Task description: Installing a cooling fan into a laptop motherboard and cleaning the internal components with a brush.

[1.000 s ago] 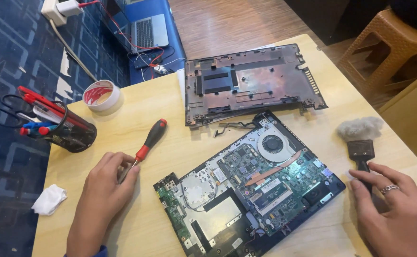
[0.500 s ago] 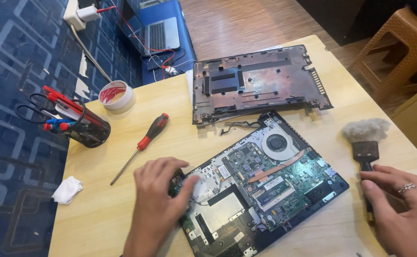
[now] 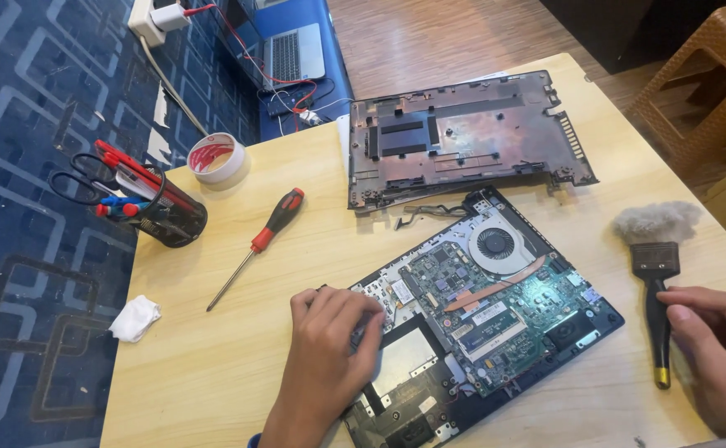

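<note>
The left hand [image 3: 330,353] rests on the near left corner of an opened laptop chassis [image 3: 487,315], its grip narrow, fingers curled down onto the exposed parts; whether they pinch anything cannot be told. The right hand [image 3: 715,348], a ring on one finger, lies at the right of the laptop chassis, fingers loosely bent and touching the black handle of a dusting brush [image 3: 655,274], not clearly closed around it. The brush lies flat on the counter [image 3: 213,373], its pale bristles pointing away from the person.

Inside the chassis sit a green circuit board [image 3: 495,299] and a round cooling fan [image 3: 495,243] at the far end.

Just beyond the chassis lies the removed bottom cover [image 3: 462,137], inner side up. Left of the chassis, apart from the left hand, lies a red-and-black screwdriver [image 3: 259,245]. Further left stands a black mesh pen holder [image 3: 168,217], tilted, holding scissors [image 3: 77,178] and red and blue pens. Beyond the screwdriver sits a roll of tape [image 3: 213,156]. A crumpled white cloth [image 3: 135,318] lies at the counter's left edge.

On the floor beyond the counter is another laptop [image 3: 292,54].
</note>
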